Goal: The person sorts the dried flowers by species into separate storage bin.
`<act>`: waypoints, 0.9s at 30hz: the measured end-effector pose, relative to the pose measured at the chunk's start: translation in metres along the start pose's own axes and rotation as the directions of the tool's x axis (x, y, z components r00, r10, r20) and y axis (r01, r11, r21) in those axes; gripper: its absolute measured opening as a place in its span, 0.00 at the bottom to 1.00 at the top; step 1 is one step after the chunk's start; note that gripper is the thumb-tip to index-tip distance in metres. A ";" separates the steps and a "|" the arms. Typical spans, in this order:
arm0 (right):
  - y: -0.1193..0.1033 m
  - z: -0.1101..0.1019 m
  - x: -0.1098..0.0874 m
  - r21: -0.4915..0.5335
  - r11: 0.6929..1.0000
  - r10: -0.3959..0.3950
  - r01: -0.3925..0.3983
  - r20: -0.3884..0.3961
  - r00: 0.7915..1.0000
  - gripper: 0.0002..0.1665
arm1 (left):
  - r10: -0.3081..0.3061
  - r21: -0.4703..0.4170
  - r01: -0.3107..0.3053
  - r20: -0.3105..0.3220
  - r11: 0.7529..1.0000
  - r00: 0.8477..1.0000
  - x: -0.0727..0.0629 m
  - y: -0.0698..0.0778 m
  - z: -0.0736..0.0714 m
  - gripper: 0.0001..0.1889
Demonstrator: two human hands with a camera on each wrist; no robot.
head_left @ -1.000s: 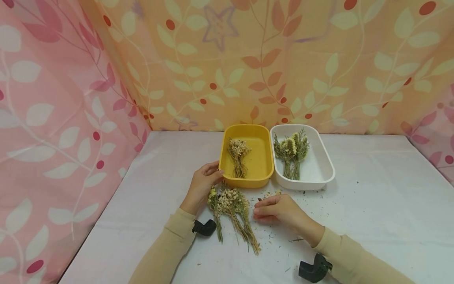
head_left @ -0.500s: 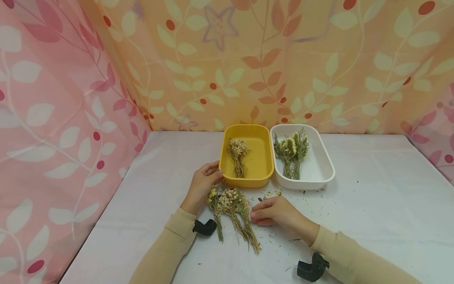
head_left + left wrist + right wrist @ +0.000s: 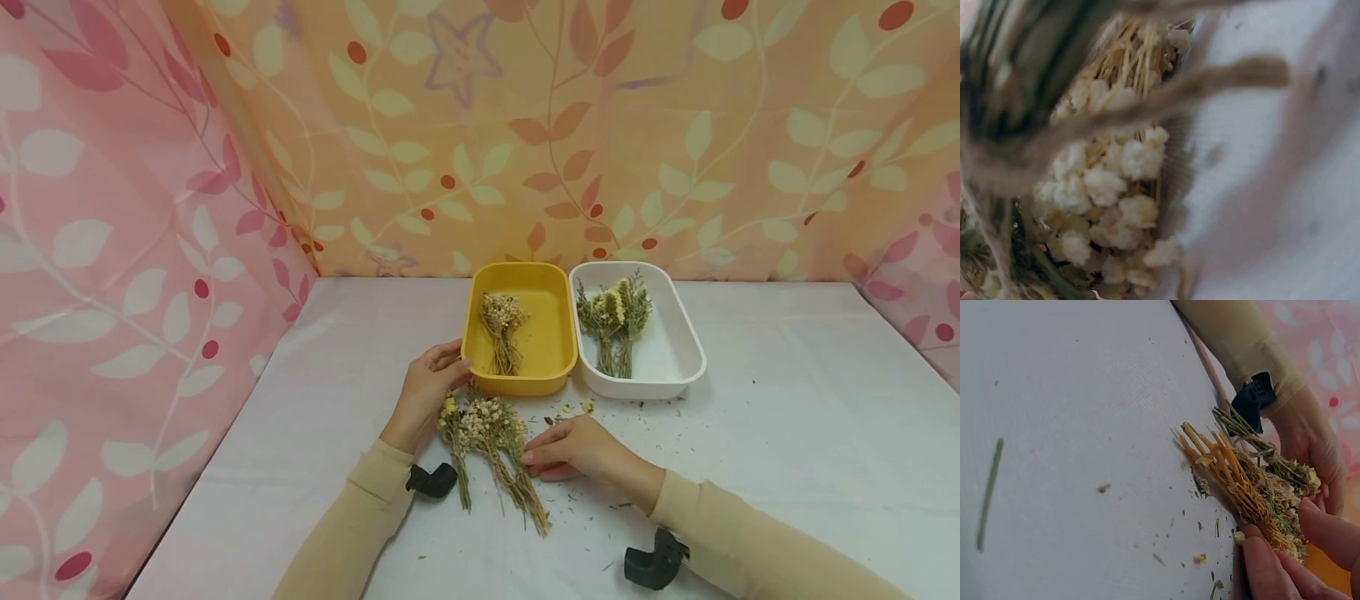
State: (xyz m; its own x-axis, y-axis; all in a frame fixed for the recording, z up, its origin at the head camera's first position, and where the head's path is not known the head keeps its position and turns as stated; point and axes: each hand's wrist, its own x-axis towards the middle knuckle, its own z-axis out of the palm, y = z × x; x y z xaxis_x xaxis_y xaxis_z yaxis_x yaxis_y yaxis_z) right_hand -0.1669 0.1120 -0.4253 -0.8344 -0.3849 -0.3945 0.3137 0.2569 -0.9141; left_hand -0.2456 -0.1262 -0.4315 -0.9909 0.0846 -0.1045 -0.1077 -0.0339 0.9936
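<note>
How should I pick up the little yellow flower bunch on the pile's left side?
Probably pinch its green stems, coming from the left, below the yellow heads: the stems are narrow and free there, while other bunches crowd its right side.

I get soft, even, slightly muted light on the head feed, with faint shadows around the bunch of dried cream blossoms with straw-coloured stems (image 3: 483,425). On the left wrist feed, a brown twine strand (image 3: 1229,78) and dark green stems (image 3: 1041,56) blur before that bunch. My right wrist feed looks dim and greyish; the edge of the white cloth-covered worktop (image 3: 1085,412) bows beside the bunch.
</note>
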 end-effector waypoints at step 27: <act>-0.003 0.009 0.010 -0.155 0.988 0.025 -0.024 0.007 1.000 0.11 | -0.010 -0.001 0.010 0.003 1.000 1.000 0.001 0.002 -0.001 0.25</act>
State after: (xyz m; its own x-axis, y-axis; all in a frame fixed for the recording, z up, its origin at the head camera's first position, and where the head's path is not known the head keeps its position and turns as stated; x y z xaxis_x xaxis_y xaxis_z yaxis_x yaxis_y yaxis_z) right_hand -0.1725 0.0997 -0.4273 -0.8229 -0.3846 -0.4183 0.2596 0.4004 -0.8788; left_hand -0.2464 -0.1269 -0.4298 -0.9895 0.0879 -0.1148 -0.1181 -0.0337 0.9924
